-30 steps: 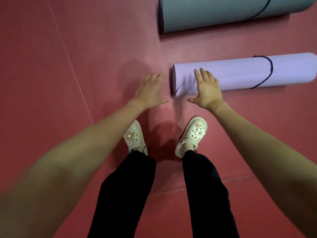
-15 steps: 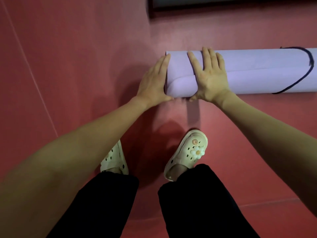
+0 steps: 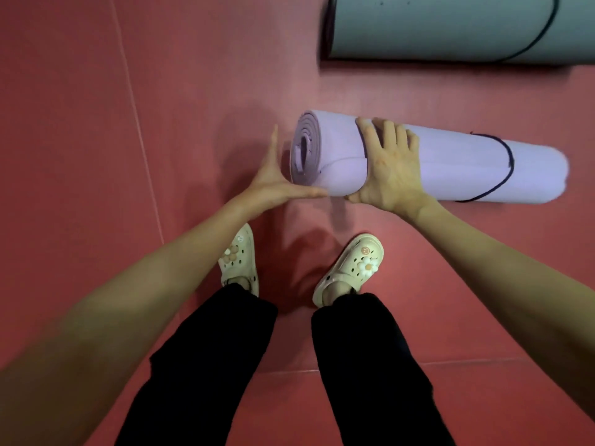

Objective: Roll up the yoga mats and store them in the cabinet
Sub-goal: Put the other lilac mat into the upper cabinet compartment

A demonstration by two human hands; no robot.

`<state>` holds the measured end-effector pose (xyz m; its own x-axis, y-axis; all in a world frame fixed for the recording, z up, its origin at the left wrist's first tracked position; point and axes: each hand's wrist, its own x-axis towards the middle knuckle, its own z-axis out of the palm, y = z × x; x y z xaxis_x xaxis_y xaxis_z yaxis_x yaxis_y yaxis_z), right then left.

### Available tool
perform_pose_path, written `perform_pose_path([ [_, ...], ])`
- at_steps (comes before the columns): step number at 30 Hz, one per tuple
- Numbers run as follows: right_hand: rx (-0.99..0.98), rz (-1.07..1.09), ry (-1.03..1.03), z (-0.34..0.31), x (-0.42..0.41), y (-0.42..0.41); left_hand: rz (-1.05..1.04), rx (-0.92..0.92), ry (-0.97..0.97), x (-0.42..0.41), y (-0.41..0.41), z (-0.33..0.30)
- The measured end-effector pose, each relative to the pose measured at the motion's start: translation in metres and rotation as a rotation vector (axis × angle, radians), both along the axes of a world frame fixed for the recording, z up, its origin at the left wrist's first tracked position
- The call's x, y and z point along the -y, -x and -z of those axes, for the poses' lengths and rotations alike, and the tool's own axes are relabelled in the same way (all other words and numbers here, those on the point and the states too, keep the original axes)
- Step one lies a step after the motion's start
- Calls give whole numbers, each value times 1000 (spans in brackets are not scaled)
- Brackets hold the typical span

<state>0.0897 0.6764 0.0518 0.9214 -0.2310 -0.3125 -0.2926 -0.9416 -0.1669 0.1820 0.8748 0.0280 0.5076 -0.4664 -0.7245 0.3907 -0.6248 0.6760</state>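
Observation:
A rolled purple yoga mat [image 3: 463,170] lies across the red floor in front of my feet, bound near its right end by a thin dark cord [image 3: 510,156]. Its left end is tilted up toward me, so the spiral of layers shows. My right hand [image 3: 394,170] grips the roll close to that end, fingers over the top and thumb underneath. My left hand [image 3: 273,183] stands flat beside the spiral end with straight fingers, its thumb reaching under the roll's lower edge.
A second rolled mat, grey-green [image 3: 450,27], lies farther away at the top right, also tied with a dark cord. The floor is red matting [image 3: 96,156] with seams on the left and near my legs. My feet in cream clogs stand just behind the purple roll.
My right hand has closed around the purple roll and its left end has come up off the floor, turning the spiral face into view. My left hand stays at that end.

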Motion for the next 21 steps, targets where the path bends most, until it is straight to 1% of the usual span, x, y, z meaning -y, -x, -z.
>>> perform_pose_path([
  [2,13,-6,-68,-42,-19,-6,-14,-31,60,-17,-7,-43],
  [4,42,-3,-144,-84,-37,-12,-28,25,71,-33,-17,-94],
  [6,77,20,-245,-125,-53,-22,-33,128,69,-48,-27,-149],
  [10,142,91,-472,-203,-84,-46,-127,394,97,-71,-38,-251],
  [16,306,93,-730,-317,-148,-65,-162,694,20,-120,-42,-399],
  [18,310,65,-781,-356,-167,-68,-185,781,-11,-140,-34,-446],
  [21,299,-79,-801,-409,-192,-71,-284,845,-75,-170,-11,-514],
])
